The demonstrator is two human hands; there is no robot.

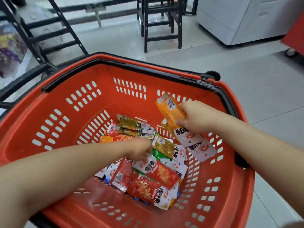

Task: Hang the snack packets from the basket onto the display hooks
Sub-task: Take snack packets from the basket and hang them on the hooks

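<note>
In the lower centre, the snack packets [148,183] lie heaped inside the one red basket [23,145]. They overlap too much to count exactly, but there are well over a dozen. The left hand [141,149] dips into the heap, its fingers blurred, so I cannot tell whether they pinch anything. It is best to lift one packet by its white header, leaving the hole free. Right of centre, the right hand [195,117] grips at least three, an orange packet [171,109] uppermost. No hooks show. One black stool [161,22] stands at upper centre.
</note>
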